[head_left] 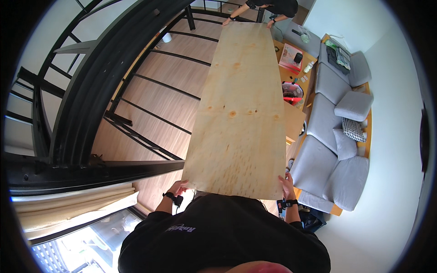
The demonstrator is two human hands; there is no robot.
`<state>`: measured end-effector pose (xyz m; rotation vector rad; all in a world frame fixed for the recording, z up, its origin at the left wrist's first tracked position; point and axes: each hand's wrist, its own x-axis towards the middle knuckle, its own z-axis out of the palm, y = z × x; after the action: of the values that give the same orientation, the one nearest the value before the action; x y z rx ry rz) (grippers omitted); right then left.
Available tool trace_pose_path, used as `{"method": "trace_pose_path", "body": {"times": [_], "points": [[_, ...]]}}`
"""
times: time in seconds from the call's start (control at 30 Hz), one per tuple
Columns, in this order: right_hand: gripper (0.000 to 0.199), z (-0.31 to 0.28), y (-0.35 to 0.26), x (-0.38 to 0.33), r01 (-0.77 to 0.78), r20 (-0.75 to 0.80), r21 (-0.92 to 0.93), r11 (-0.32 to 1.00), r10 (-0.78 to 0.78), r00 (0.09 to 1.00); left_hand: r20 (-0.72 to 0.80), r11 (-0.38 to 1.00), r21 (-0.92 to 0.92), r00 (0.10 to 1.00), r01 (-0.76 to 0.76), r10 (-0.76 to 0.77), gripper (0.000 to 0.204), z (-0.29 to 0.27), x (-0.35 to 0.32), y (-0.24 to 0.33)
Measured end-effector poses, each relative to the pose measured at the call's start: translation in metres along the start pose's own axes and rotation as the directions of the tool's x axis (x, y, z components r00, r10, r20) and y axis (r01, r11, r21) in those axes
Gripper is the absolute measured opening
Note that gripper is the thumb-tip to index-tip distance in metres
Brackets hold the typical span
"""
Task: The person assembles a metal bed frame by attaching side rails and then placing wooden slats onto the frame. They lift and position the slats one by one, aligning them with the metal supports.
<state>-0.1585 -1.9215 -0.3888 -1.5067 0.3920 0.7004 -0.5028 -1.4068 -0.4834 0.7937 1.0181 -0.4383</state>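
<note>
A long plywood board point(236, 118) stretches away from me, pale with several brown knots and dark flecks near my end. My left hand point(178, 187) is closed on its near left corner. At the near right edge my right hand point(287, 185) grips the board, fingers partly hidden beneath it. Another person point(277, 8) holds the far end with both hands, one at each corner. The board's left side lies over or just above the black metal bed frame point(166, 89); I cannot tell whether it touches the slats.
On the left, a thick black beam point(98, 77) and rails rise beside the board. To the right stand a grey sofa point(314, 150) with cushions and a wooden table point(296, 118) bearing a red box point(290, 58) and a bag point(292, 93). A curtain point(77, 209) hangs lower left.
</note>
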Motion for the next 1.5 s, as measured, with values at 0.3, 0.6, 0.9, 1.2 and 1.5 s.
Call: {"method": "trace_pose_path", "body": {"times": [0.3,0.6,0.9,1.2,1.5], "points": [[0.036,0.007,-0.011,0.017,-0.08,0.163,0.064,0.995,0.069,0.984,-0.125,0.816,-0.569,0.991,-0.104,0.039,0.031,0.012,0.031,-0.046],[0.036,0.012,0.006,0.021,-0.034,0.139,0.055,0.998,0.026,0.99,-0.18,0.931,-0.352,0.983,-0.094,0.031,0.032,0.013,0.017,-0.051],[0.036,0.006,0.018,0.032,-0.031,0.077,0.041,0.999,0.028,0.997,-0.184,0.837,-0.548,0.977,-0.008,-0.112,0.028,0.0,0.042,-0.053],[0.033,0.001,0.024,0.038,-0.038,0.097,-0.006,0.999,0.038,0.995,-0.07,0.802,-0.588,0.994,-0.11,0.085,0.042,0.01,0.055,-0.078],[0.035,0.006,0.021,0.035,-0.028,0.065,-0.014,1.0,0.029,0.997,-0.288,0.802,-0.578,0.957,-0.15,-0.028,0.028,0.022,0.05,-0.05]]}}
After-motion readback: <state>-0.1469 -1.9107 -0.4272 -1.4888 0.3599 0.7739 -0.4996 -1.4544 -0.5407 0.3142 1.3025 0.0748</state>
